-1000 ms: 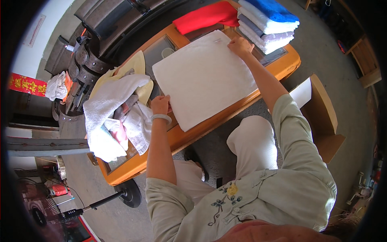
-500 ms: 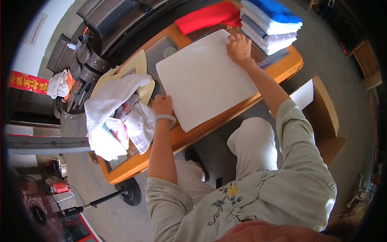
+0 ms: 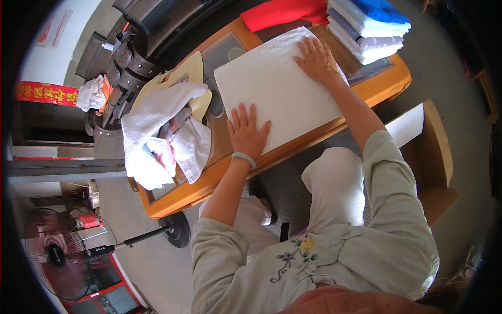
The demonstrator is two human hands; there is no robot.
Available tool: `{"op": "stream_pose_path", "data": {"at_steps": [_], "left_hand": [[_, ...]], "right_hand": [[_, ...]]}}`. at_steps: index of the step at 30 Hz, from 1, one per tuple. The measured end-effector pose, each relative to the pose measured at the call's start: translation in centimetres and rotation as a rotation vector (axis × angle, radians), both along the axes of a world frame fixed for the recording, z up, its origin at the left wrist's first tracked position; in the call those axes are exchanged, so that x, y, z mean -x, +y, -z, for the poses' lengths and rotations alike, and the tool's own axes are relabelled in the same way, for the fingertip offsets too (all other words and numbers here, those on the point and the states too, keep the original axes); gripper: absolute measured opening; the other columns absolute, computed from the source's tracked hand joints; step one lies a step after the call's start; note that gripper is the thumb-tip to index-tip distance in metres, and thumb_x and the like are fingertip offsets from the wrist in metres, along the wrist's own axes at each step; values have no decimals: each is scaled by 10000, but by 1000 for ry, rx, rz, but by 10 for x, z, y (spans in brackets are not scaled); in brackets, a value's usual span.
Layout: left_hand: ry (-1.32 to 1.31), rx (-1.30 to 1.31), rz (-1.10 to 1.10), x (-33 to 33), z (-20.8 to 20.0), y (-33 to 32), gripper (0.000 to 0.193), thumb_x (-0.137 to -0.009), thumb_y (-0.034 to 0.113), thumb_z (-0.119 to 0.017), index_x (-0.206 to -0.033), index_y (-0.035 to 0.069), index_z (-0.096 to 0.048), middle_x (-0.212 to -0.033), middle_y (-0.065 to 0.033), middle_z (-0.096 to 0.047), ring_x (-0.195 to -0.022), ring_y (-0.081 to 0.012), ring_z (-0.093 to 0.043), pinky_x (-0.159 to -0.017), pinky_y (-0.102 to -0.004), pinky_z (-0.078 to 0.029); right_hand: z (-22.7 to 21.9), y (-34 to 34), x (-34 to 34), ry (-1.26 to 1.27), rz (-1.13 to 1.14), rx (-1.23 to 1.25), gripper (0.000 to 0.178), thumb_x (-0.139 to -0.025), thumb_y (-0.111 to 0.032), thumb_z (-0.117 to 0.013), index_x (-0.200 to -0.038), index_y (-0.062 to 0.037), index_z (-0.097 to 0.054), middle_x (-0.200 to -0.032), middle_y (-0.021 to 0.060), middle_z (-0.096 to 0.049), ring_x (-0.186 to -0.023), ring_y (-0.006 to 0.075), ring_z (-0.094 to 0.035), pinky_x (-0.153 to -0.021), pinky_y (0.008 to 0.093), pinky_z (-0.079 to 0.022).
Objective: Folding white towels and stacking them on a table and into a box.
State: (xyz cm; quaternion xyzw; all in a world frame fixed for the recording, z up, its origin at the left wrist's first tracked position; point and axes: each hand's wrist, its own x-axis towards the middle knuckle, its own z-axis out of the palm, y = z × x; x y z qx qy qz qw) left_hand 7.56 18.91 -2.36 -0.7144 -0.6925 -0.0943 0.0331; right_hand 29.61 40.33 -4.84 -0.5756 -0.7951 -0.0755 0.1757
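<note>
A white towel [image 3: 280,89] lies spread flat in a near-square on the wooden table. My left hand [image 3: 247,132] rests palm down on its near left part, fingers apart. On its far right part lies my right hand [image 3: 318,60], also flat with the fingers stretched out. Neither hand grips anything. Left of the towel is a loose heap of crumpled towels [image 3: 162,136], white and greyish with some pink, on top of a pale yellow cloth [image 3: 194,68].
A stack of folded towels [image 3: 363,34], blue on top, stands at the table's far right, beside a red cloth [image 3: 282,14]. The orange-brown table [image 3: 194,194] has glass panels. An open cardboard box [image 3: 436,152] sits at the right; a standing fan [image 3: 57,254] is at the lower left.
My left hand has moved from the towel's left edge onto its surface and opened. The right hand has flattened near the far right corner. The whole view has shifted slightly.
</note>
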Motion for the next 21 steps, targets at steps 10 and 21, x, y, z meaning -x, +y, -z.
{"op": "stream_pose_path", "data": {"at_steps": [10,21], "left_hand": [[66,-152,7,24,-5,78,748,-921,521,-403,-1384,-56,-292,-1471,-257,-220,-1388,-383,-151,-1115,-497,-143],[-77,-8,-284,65,21,160,752,-898,612,-339,-1415,67,-315,-1479,-261,-193,-1388,-389,-152,-1124,-462,-144]], "right_hand": [[-1,-1,-6,12,27,86,579,-952,-492,-303,-1410,-140,-341,-1492,94,-269,-1393,260,-210,-1132,463,-145],[-3,-3,-4,44,11,44,555,-942,-480,-355,-1382,-143,-388,-1479,87,-291,-1384,251,-230,-1124,464,-171]]}}
